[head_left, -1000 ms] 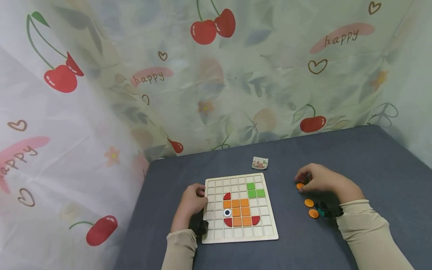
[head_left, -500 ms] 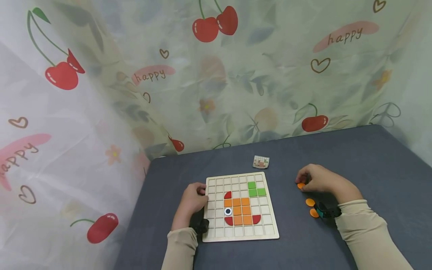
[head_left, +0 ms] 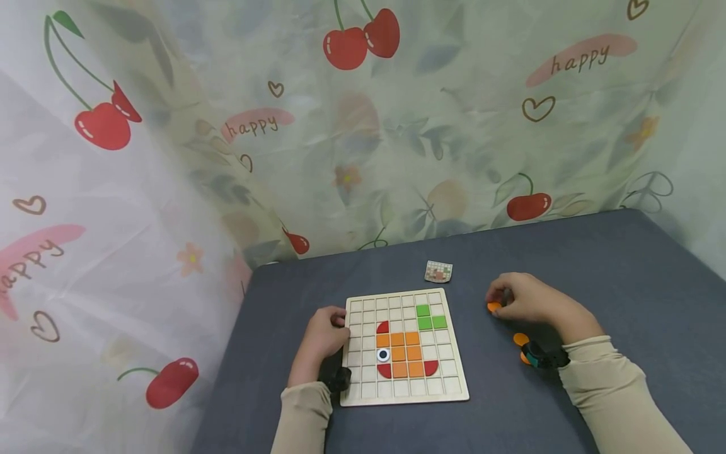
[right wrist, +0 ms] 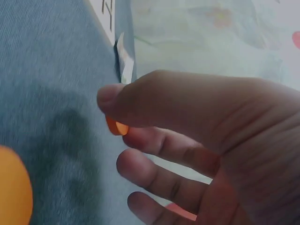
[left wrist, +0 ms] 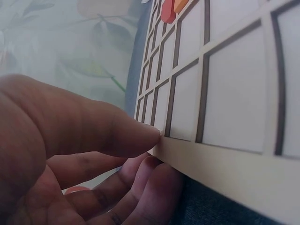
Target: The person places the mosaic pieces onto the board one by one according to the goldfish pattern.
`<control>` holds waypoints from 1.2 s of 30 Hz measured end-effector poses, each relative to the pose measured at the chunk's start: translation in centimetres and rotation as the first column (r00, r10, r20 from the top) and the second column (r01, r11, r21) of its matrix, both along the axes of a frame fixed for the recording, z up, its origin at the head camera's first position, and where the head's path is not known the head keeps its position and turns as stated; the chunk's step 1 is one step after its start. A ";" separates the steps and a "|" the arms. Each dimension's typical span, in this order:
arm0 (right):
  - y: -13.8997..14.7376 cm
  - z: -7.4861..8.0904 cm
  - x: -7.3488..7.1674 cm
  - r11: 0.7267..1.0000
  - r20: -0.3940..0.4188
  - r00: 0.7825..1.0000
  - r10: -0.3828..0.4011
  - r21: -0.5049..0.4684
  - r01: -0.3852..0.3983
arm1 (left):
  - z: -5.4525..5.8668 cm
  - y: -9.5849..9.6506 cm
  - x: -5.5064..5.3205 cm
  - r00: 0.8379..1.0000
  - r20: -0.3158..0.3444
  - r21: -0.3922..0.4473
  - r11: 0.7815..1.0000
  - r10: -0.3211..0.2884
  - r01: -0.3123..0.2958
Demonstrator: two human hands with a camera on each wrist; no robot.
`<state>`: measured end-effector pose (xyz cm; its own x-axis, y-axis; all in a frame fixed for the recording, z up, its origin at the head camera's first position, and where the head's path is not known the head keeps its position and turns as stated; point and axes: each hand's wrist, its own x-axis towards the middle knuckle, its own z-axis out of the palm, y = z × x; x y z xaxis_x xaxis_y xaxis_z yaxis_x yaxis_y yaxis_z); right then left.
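Observation:
My left hand (head_left: 323, 332) holds the left edge of a pale wooden grid board (head_left: 368, 392). In the left wrist view, the thumb lies on the board's rim (left wrist: 220, 161) and curled fingers (left wrist: 157, 192) sit under the edge. Orange square tiles (head_left: 398, 354), red rounded pieces (head_left: 430, 367), green squares (head_left: 424, 323) and an eye piece (head_left: 383, 355) fill some cells. To the right of the board, my right hand (head_left: 530, 299) pinches an orange round piece (right wrist: 116, 126) between thumb and index finger. The other right fingers are loosely curled.
Two more orange discs (head_left: 520, 339) lie on the dark cloth beside my right wrist, one partly hidden by the wrist camera (head_left: 544, 356). A small printed card (head_left: 438, 272) lies behind the board. A cherry-patterned curtain (head_left: 363, 157) borders the table at the back and left.
My right hand has moved slightly left and away from me with the orange round piece, off the spot where the piece lay. The left hand stays at the board's edge.

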<state>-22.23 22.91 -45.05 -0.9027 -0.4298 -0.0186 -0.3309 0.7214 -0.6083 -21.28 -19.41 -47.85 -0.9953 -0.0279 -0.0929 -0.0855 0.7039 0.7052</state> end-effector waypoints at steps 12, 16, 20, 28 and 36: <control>-4.6 2.1 1.5 0.988 -0.159 0.980 0.122 -0.076 -0.135 | -0.1 -0.2 -0.1 1.000 0.014 0.026 1.000 -0.017 0.016; -7.7 2.5 2.2 0.971 -0.186 0.961 0.204 -0.086 -0.223 | 0.0 -0.3 -0.1 1.000 0.024 0.042 0.999 -0.018 0.017; -11.1 2.1 3.0 0.949 -0.180 0.941 0.285 -0.083 -0.304 | 0.3 -0.5 0.0 0.999 0.032 0.055 0.998 -0.024 0.023; -17.7 0.5 4.1 0.919 -0.157 0.910 0.384 -0.026 -0.393 | 0.5 -0.8 0.2 0.998 0.033 0.062 0.997 -0.046 0.044; -21.3 -1.4 4.2 0.903 -0.107 0.897 0.430 0.061 -0.425 | 0.3 -0.9 -0.1 0.997 0.040 0.072 0.995 -0.071 0.068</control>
